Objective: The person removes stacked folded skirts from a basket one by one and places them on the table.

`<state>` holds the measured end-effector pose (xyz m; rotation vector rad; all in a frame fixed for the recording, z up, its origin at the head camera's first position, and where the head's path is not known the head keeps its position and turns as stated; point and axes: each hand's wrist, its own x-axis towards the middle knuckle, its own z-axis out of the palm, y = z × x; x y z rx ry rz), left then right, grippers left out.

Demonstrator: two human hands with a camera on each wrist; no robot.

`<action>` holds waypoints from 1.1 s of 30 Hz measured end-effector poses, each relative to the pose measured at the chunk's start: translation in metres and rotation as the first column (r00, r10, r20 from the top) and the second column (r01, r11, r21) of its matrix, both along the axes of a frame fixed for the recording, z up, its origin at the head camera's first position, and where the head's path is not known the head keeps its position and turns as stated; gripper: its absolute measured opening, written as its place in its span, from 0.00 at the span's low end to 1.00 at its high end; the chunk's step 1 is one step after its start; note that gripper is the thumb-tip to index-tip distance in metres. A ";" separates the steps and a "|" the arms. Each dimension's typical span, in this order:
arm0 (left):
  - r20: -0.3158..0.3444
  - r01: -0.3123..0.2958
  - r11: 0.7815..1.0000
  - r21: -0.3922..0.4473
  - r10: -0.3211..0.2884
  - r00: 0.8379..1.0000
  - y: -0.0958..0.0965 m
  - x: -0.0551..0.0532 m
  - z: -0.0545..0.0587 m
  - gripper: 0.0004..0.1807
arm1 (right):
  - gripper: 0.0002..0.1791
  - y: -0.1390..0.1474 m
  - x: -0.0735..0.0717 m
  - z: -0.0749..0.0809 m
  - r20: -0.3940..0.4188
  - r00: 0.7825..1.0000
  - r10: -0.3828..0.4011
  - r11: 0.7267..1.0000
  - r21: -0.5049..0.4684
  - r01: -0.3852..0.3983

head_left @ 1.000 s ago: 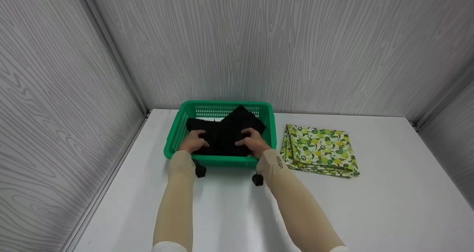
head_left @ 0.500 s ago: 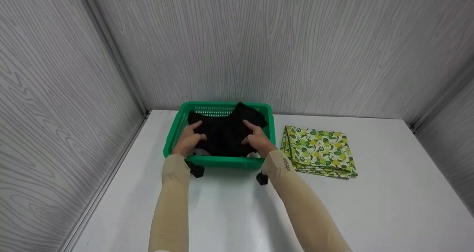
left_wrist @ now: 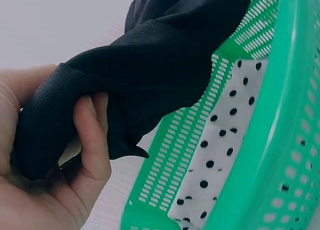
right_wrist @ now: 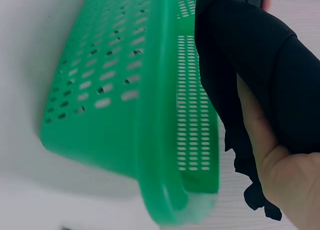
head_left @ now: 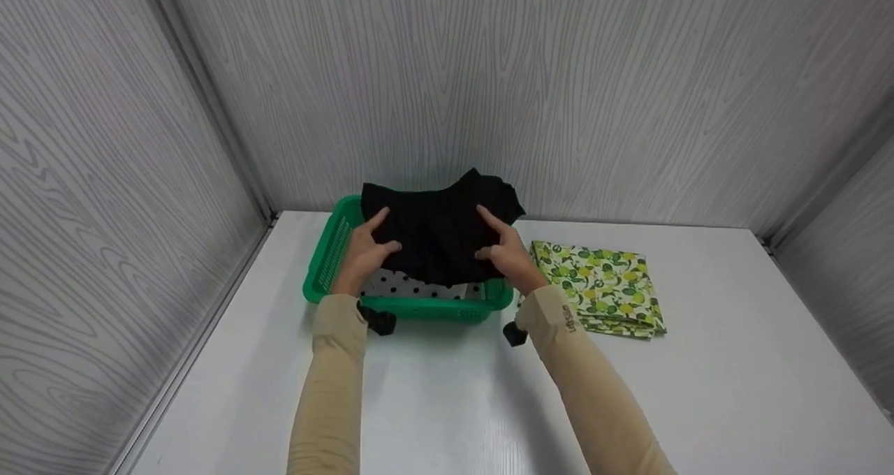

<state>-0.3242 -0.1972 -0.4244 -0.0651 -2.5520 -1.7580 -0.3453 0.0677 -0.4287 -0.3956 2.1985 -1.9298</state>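
A black piece of cloth (head_left: 436,234), its kind hard to tell, hangs above the green basket (head_left: 408,309). My left hand (head_left: 363,255) grips its left side, and the left wrist view has the fingers (left_wrist: 92,145) curled round a fold of the cloth. At the opposite side my right hand (head_left: 511,257) holds it, thumb and fingers around the bunched fabric; some fingers are hidden behind it. In the right wrist view the cloth (right_wrist: 250,55) has a ragged or frilled lower edge. A white cloth with black dots (left_wrist: 212,155) lies inside the basket, below the black one.
To the right of the basket lies a folded cloth with a lemon print (head_left: 601,286) on the white table (head_left: 712,363). Grey wood-grain panels (head_left: 447,77) stand behind and at both sides.
Both hands have lifted the black cloth up out of the basket, toward the back and slightly right. The dotted cloth beneath has come into view. The lemon-print cloth stays folded.
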 end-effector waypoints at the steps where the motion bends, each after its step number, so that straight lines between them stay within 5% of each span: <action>1: -0.012 0.000 1.000 0.006 0.000 1.000 0.002 0.000 0.000 0.41 | 0.49 0.003 0.001 0.001 -0.011 1.000 0.005 1.000 -0.010 -0.005; 21: -0.133 0.069 0.988 0.142 -0.050 0.990 0.060 0.012 0.019 0.43 | 0.50 0.066 0.023 0.021 -0.139 0.990 -0.035 0.999 -0.036 0.030; 33: -0.197 0.138 0.977 0.165 -0.105 0.975 0.097 0.028 0.006 0.43 | 0.50 0.106 0.049 0.013 -0.177 0.982 -0.069 0.997 -0.043 0.063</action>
